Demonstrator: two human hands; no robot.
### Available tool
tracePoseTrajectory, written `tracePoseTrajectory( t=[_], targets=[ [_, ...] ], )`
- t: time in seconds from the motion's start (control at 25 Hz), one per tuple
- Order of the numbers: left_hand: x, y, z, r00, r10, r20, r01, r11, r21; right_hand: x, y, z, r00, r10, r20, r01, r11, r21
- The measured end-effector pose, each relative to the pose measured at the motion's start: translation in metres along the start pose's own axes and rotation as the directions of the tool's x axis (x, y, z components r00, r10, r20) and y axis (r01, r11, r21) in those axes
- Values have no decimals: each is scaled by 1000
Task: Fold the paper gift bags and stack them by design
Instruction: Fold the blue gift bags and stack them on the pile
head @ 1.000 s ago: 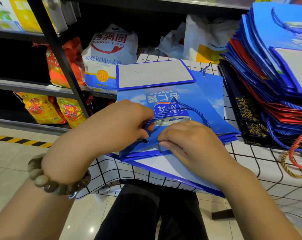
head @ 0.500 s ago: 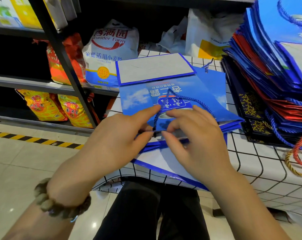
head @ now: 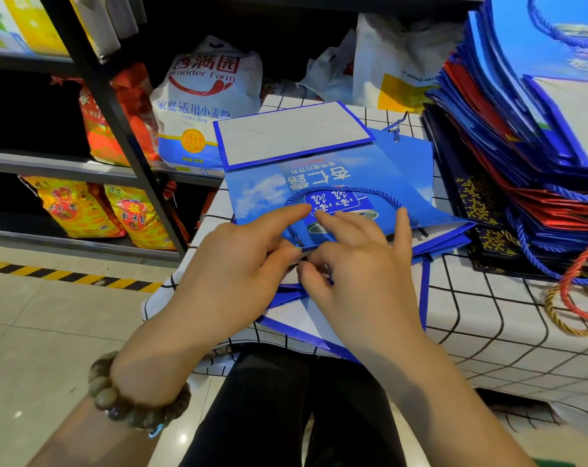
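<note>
A flattened blue gift bag [head: 319, 176] with a blue rope handle [head: 370, 192] tops a small pile of like bags [head: 447, 237] on the checked table [head: 488, 315]. Its white bottom flap [head: 292, 133] is folded over at the far end. My left hand [head: 238, 271] lays its index finger straight on the bag, its thumb and curled fingers pinching the near edge. Beside it, my right hand [head: 356, 264] spreads its fingers on top, thumb tucked at the same edge. Another blue bag with a white inside [head: 296, 318] sticks out beneath both hands.
A tall leaning stack of blue and red bags [head: 521, 112] fills the right side, over dark navy bags [head: 471, 203]. Red and gold cord handles [head: 575, 291] hang off it. A black shelf rack [head: 117, 129] with a flour sack [head: 201, 102] stands left.
My left hand has let go of the rope handle and stretched its index finger over the bag. My right hand slid farther up, its fingers spreading across the top.
</note>
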State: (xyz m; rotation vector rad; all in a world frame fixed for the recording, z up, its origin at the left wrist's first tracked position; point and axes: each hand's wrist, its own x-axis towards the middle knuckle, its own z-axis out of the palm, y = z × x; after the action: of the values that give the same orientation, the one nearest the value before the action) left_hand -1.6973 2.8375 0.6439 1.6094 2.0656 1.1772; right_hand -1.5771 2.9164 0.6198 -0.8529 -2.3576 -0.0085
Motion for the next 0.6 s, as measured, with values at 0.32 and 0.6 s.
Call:
tracePoseTrajectory(
  t=[0.32, 0.6],
  targets=[
    [1, 4, 1, 988, -150, 35, 153, 969, -192, -1, 14, -15, 990, -94, 109, 80, 989, 126],
    [19, 3, 6, 974, -213, 79, 227, 930, -289, -7, 21, -14, 982, -154, 114, 129, 972, 199]
  ],
)
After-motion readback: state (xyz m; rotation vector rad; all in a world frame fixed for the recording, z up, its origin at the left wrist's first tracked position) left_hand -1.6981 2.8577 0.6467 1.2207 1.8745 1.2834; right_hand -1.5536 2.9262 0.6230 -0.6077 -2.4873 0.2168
